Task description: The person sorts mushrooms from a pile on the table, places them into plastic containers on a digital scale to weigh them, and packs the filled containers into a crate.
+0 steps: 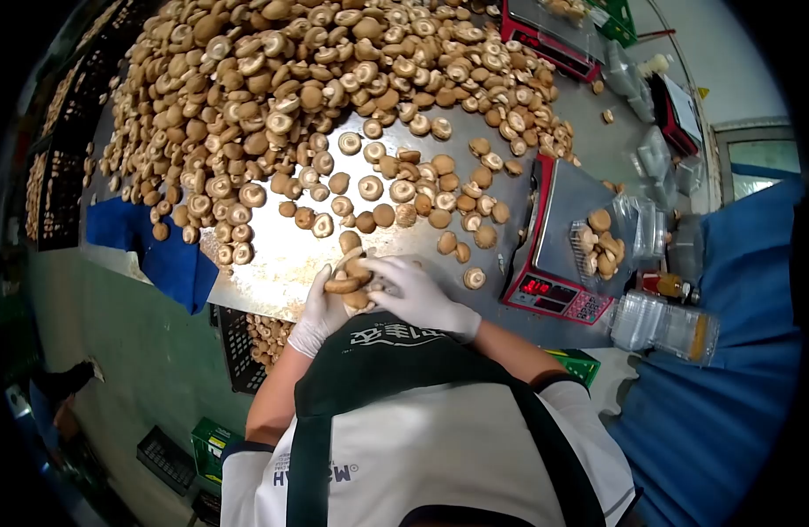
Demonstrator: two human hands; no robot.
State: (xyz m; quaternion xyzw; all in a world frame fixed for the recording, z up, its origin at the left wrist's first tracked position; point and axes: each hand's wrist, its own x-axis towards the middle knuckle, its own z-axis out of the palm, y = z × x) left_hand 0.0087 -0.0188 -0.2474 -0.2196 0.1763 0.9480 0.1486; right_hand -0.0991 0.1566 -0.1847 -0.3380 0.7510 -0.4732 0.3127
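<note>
Close to my apron, at the near edge of the metal table (268, 277), both gloved hands are cupped around several shiitake mushrooms (347, 285). My left hand (315, 314) holds them from the left, with its thumb up along their side. From the right, my right hand (413, 294) curls its fingers over them; some fingertips are hidden. Loose shiitake mushrooms (402, 191) lie just beyond my hands, some caps up and some stems up. A large heap of shiitake mushrooms (246, 97) covers the far and left part of the table.
To the right, a red digital scale (554, 303) bears a clear plastic tray of mushrooms (602, 246). Another red scale (554, 53) stands farther back. Clear plastic boxes (663, 325) line the right side by a blue cloth (729, 369). Below left is a black crate (237, 351) of mushrooms.
</note>
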